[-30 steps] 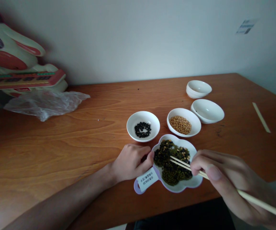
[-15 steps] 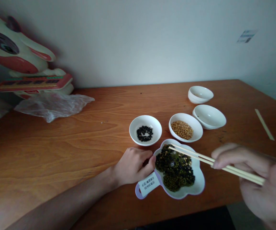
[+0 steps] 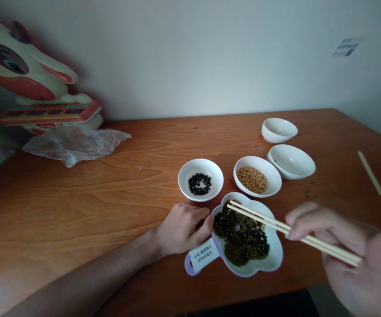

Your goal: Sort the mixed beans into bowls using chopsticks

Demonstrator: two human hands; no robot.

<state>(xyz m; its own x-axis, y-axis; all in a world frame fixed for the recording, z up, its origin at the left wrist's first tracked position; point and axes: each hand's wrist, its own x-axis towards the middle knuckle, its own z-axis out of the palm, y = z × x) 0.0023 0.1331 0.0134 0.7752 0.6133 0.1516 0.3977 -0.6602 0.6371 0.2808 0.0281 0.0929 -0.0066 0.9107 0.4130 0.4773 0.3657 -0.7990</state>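
A flower-shaped white dish with a lilac rim and a labelled handle (image 3: pixel 278 259) holds mixed green and black beans (image 3: pixel 239 237), with a few pale ones among them. At its left edge, my left hand (image 3: pixel 185 229) is closed, thumb and finger pinching the rim. My right hand (image 3: pixel 338 251), slightly blurred, grips a pair of wooden chopsticks (image 3: pixel 271 223). Their tips are close together over the upper left of the beans; I cannot tell whether they touch any. Just behind the dish are a white bowl of black beans (image 3: pixel 199 184) and a white bowl of yellow-brown beans (image 3: pixel 252 179).
Two more white bowls stand behind at right: a nearer one (image 3: pixel 292 163) with a dark speck inside, and a farther one (image 3: pixel 279 130). A pale stick (image 3: pixel 371 174) lies far right. At left are a clear plastic bag (image 3: pixel 78 145) and a dog-shaped toy keyboard (image 3: pixel 48 112).
My right hand and the chopsticks have shifted a little left, their tips now nearer the dish's upper left edge. My left hand keeps its hold on the rim.
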